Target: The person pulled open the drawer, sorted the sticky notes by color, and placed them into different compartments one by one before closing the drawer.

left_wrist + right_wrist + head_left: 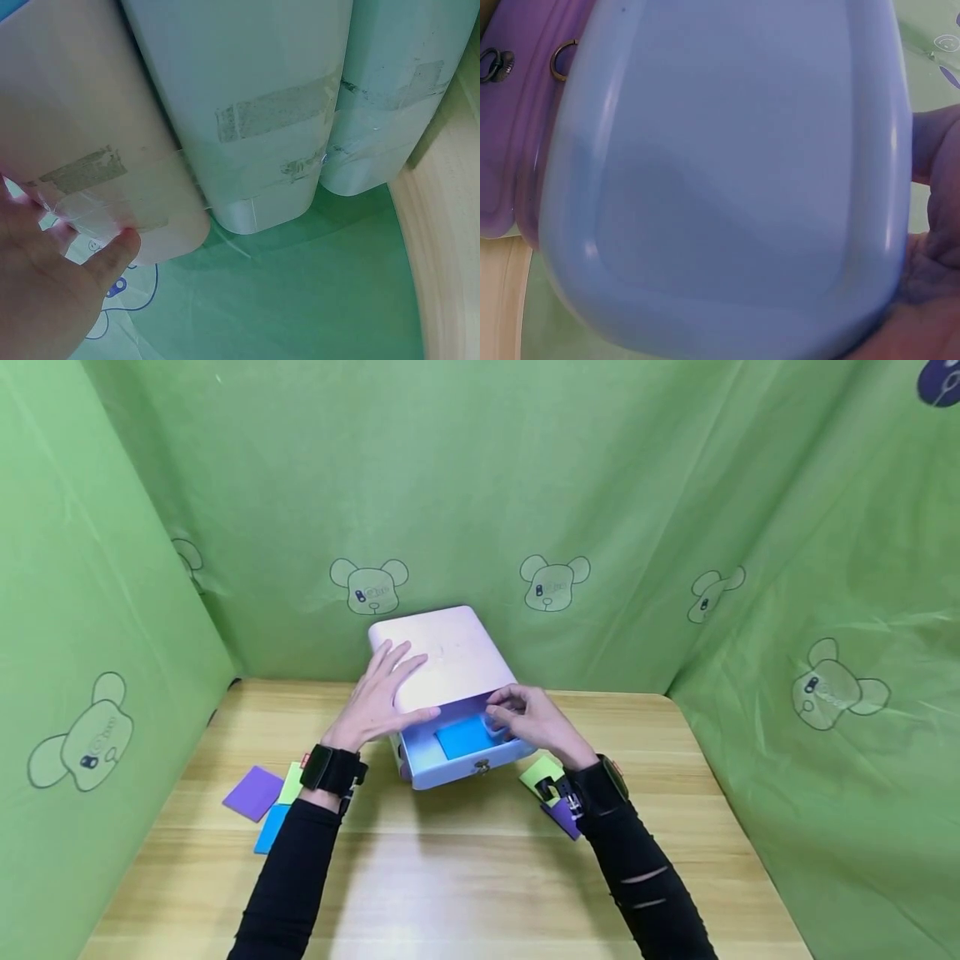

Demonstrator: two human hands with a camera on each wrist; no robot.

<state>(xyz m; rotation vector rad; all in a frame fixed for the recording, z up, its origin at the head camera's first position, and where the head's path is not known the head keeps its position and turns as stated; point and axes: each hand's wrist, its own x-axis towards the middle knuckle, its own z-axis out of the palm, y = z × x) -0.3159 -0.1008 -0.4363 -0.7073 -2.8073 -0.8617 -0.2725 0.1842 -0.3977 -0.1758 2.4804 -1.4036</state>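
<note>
From where I stand, the right hand (534,718) is bent over the right end of the pulled-out pale blue drawer (442,774), its fingers curled close together; I cannot tell whether they pinch anything. The left hand (371,697) holds nothing: it lies spread wide on the white top of the chest (450,647), thumb stretched toward the front edge. Inside the drawer a bright blue square (463,737) lies flat, near the right fingers, and a metal ring pull (482,766) sits on the drawer's front. To my eye, the drawer could drop at the front or slip out if it were drawn much farther, and the chest might tip forward should the left hand lift while the right one bears down. The tape (277,109) across the tiers' side looks worn, so a sideways shove might loosen them. Both forearms reach in from the near side of the table (420,893), converging on the chest, the right wrist angled inward over the drawer. Beyond the arms, purple, green and blue squares (253,793) lie on the left, with green and purple squares (542,772) beside the right wrist.
</note>
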